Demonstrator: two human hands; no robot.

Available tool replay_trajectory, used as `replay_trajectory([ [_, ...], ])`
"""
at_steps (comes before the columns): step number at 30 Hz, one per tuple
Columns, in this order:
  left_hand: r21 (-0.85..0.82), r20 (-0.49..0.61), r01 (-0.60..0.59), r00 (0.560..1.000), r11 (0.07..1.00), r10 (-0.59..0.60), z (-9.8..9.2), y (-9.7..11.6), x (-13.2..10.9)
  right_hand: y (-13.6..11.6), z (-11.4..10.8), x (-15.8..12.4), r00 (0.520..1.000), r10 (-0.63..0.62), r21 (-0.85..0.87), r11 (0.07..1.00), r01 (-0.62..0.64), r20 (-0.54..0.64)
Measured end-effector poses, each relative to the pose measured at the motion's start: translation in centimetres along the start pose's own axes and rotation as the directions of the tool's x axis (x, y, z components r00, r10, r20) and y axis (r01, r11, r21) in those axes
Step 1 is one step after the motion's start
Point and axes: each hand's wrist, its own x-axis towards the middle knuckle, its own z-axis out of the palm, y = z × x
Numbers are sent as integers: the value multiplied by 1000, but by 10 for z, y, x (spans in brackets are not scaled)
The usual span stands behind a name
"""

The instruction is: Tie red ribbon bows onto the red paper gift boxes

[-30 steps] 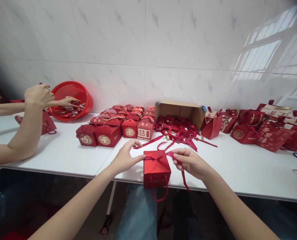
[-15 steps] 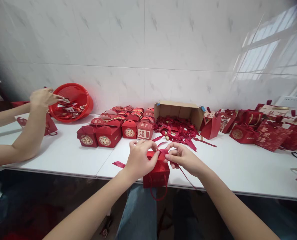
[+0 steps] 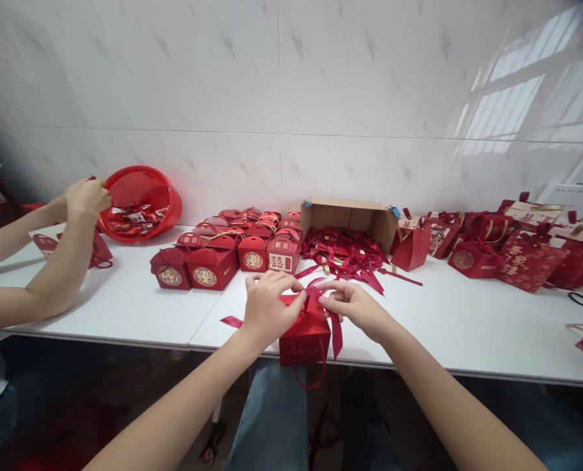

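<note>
A red gift box (image 3: 305, 341) with a cord handle stands at the table's front edge, its handle loop hanging over. On its top lies a dark pink ribbon (image 3: 337, 335), one end hanging down the box's right side and another end stretching out to the left. My left hand (image 3: 273, 306) is closed on the ribbon above the box's top left, thumb and index finger pinched together. From the right, my right hand (image 3: 354, 306) pinches the ribbon close to the left fingertips.
Rows of red boxes (image 3: 211, 268) stand left of centre. Behind my hands a cardboard box (image 3: 350, 212) lies open with red ribbons (image 3: 340, 252) spilling out. Red bags (image 3: 529, 261) stand right. At left, a person's hands (image 3: 86, 196) are beside a red basket (image 3: 173, 212).
The ribbon end at the right has swung from a thin slanting strand to a flat hanging strip. At left, the other person's hand has drawn back from the basket.
</note>
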Motion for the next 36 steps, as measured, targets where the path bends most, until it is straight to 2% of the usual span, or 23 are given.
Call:
replay_trajectory([
  [3,-79,16,87,996,993,-86,0,1,2,4,13,5,999,-36,62,997,36,-5],
  [5,-206,76,145,988,968,-131,-1,-3,4,6,22,7,997,-78,99,992,80,-20],
  [8,-430,195,282,957,858,-216,-3,-18,4,8,31,8,986,-112,63,991,121,-125],
  [10,-489,241,388,921,781,-307,-1,-33,-1,10,31,7,976,-116,6,993,119,-183],
  [13,-452,318,497,866,741,-386,9,-55,-13,13,29,7,971,-166,-72,985,155,-174],
  [15,-421,398,544,830,726,-391,15,-64,-19,14,29,8,966,-222,-68,974,215,-133],
  [19,-361,636,660,691,658,-344,15,-69,-21,15,33,10,966,-248,-2,969,248,-78],
  [20,-356,660,669,674,652,-332,12,-68,-20,15,35,11,968,-236,-10,972,236,-92],
  [21,-367,652,657,687,659,-321,8,-67,-17,15,36,11,969,-218,-30,976,216,-114],
  [23,-403,554,563,778,722,-297,-4,-62,-12,13,38,12,970,-168,-86,984,155,-175],
  [25,-381,425,383,881,842,-209,-19,-53,-6,10,40,14,966,-118,-133,987,89,-228],
  [26,-335,374,271,917,902,-137,-26,-47,-3,9,40,16,964,-103,-153,986,67,-244],
  [28,-223,328,58,945,973,19,-38,-35,4,8,41,18,963,-92,-187,981,44,-254],
  [30,-159,333,-41,938,986,93,-47,-26,9,7,42,20,963,-93,-214,976,38,-254],
  [31,-147,340,-30,937,989,79,-49,-23,11,8,42,21,962,-90,-217,976,33,-257],
  [33,-173,361,78,933,982,-10,-50,-20,14,9,42,21,961,-79,-196,980,27,-264],
  [34,-212,389,158,919,965,-65,-50,-20,14,10,43,21,961,-79,-179,983,32,-264],
  [36,-326,491,333,860,885,-143,-47,-22,14,11,44,19,959,-95,-154,986,55,-267],
])
